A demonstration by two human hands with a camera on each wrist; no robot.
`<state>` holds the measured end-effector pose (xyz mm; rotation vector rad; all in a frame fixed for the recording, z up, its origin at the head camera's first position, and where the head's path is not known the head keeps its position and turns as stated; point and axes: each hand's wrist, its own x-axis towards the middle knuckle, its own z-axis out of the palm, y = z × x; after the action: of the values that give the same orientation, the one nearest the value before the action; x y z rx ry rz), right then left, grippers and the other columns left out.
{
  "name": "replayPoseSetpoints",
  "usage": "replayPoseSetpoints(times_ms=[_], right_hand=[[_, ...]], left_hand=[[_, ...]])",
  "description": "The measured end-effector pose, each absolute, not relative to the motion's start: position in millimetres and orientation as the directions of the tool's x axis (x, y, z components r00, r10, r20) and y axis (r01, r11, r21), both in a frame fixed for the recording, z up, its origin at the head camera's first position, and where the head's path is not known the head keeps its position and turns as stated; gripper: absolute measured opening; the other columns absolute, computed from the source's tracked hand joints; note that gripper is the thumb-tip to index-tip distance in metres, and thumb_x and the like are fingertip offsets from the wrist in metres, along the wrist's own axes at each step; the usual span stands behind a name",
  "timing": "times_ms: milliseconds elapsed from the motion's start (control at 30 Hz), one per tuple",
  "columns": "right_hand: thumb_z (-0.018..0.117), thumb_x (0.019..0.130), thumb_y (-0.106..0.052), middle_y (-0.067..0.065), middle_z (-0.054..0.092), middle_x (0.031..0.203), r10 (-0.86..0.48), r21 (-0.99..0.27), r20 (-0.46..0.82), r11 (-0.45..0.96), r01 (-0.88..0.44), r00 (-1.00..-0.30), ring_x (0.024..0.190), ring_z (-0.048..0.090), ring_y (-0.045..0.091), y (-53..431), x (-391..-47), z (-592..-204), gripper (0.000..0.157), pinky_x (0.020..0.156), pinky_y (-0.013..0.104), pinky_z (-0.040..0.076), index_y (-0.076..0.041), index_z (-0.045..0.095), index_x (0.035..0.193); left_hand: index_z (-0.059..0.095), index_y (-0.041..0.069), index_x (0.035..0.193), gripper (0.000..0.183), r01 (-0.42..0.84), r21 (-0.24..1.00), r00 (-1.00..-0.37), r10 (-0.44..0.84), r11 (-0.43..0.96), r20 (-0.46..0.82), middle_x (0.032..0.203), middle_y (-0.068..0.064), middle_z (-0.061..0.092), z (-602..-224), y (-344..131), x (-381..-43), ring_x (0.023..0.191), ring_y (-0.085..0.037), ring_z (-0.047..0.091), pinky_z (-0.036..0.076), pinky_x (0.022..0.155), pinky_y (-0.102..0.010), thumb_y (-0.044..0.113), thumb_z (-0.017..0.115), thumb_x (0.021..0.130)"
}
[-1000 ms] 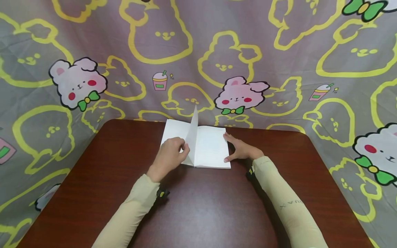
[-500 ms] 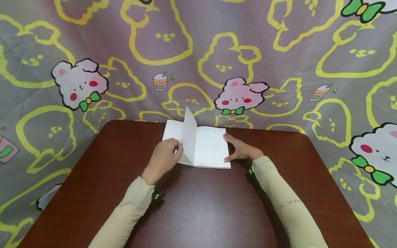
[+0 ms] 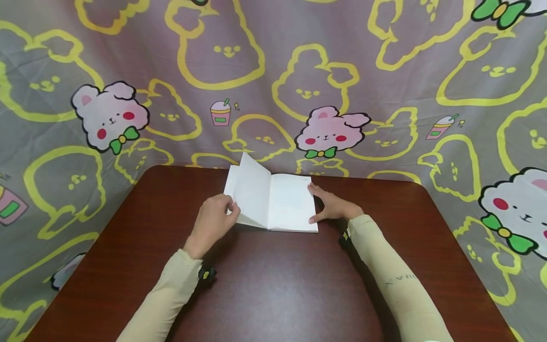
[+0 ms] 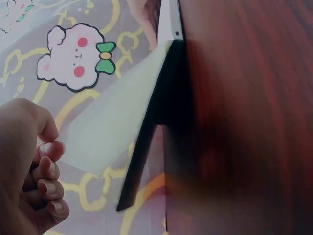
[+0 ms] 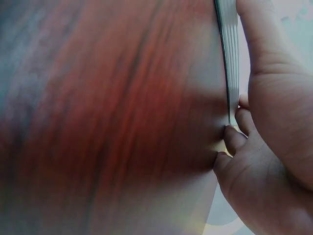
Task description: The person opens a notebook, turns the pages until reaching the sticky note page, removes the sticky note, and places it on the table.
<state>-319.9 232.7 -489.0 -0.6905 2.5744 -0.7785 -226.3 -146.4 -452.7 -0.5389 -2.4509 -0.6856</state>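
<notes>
An open notebook (image 3: 292, 203) with white pages lies at the table's far side. My left hand (image 3: 210, 219) pinches the outer edge of a raised page (image 3: 252, 192) between thumb and curled index finger. That page tilts over to the left above the other left-hand pages. Seen from the left wrist, the page (image 4: 115, 117) stretches from the fingertips to the spine. My right hand (image 3: 336, 204) rests against the notebook's right edge, thumb and fingers spread along it. In the right wrist view its fingertips (image 5: 234, 139) touch the side near the page block (image 5: 231, 63).
The dark reddish-brown table (image 3: 273, 294) has rounded far corners. A grey curtain (image 3: 243, 95) with yellow outlines and cartoon rabbits hangs right behind its far edge and along both sides. Black wrist cameras (image 3: 207, 274) sit below the pale sleeves (image 3: 393, 270).
My left hand has moved left, bringing the page from nearly upright at the spine to leaning over the left side. The right hand has stayed at the notebook's right edge.
</notes>
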Motion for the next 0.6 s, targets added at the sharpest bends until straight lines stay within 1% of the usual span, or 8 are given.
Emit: replayPoseSetpoints(times_ms=[233, 333, 400, 600], right_hand=[[0.089, 0.076, -0.042, 0.014, 0.001, 0.172, -0.558, -0.596, -0.2, 0.722, -0.352, -0.805, 0.158, 0.001, 0.033, 234.6, -322.0, -489.1, 0.125, 0.124, 0.059, 0.015, -0.006, 0.008, 0.164], [0.09, 0.076, -0.041, 0.014, 0.001, 0.172, -0.563, -0.602, -0.197, 0.716, -0.354, -0.803, 0.158, 0.001, 0.034, 234.6, -322.0, -487.7, 0.125, 0.124, 0.059, 0.015, -0.005, 0.008, 0.164], [0.09, 0.076, -0.041, 0.014, 0.002, 0.171, -0.565, -0.604, -0.193, 0.713, -0.357, -0.802, 0.158, 0.001, 0.034, 234.7, -322.3, -487.5, 0.125, 0.124, 0.06, 0.015, -0.005, 0.008, 0.164], [0.089, 0.077, -0.043, 0.015, 0.001, 0.172, -0.576, -0.59, -0.195, 0.715, -0.374, -0.793, 0.158, 0.0, 0.035, 235.6, -324.5, -489.7, 0.125, 0.123, 0.061, 0.014, -0.004, 0.007, 0.163]], left_hand=[[0.061, 0.008, 0.063, 0.024, 0.43, 0.356, -0.842, 0.227, 0.83, 0.489, 0.059, -0.002, 0.054, -461.5, -159.5, -226.0, 0.055, -0.016, 0.046, 0.044, 0.053, -0.032, 0.005, 0.066, 0.087], [0.058, 0.01, 0.061, 0.028, 0.399, 0.376, -0.874, 0.222, 0.837, 0.432, 0.057, -0.001, 0.051, -465.4, -162.9, -226.2, 0.055, -0.016, 0.045, 0.042, 0.052, -0.031, 0.005, 0.066, 0.087], [0.056, 0.011, 0.059, 0.031, 0.38, 0.384, -0.891, 0.221, 0.841, 0.397, 0.056, 0.001, 0.048, -468.1, -164.8, -227.3, 0.054, -0.015, 0.043, 0.04, 0.051, -0.03, 0.005, 0.066, 0.088], [0.044, 0.013, 0.052, 0.041, 0.316, 0.375, -0.938, 0.227, 0.871, 0.262, 0.053, 0.004, 0.03, -476.6, -166.9, -231.8, 0.052, -0.012, 0.03, 0.032, 0.047, -0.027, 0.002, 0.062, 0.087]])
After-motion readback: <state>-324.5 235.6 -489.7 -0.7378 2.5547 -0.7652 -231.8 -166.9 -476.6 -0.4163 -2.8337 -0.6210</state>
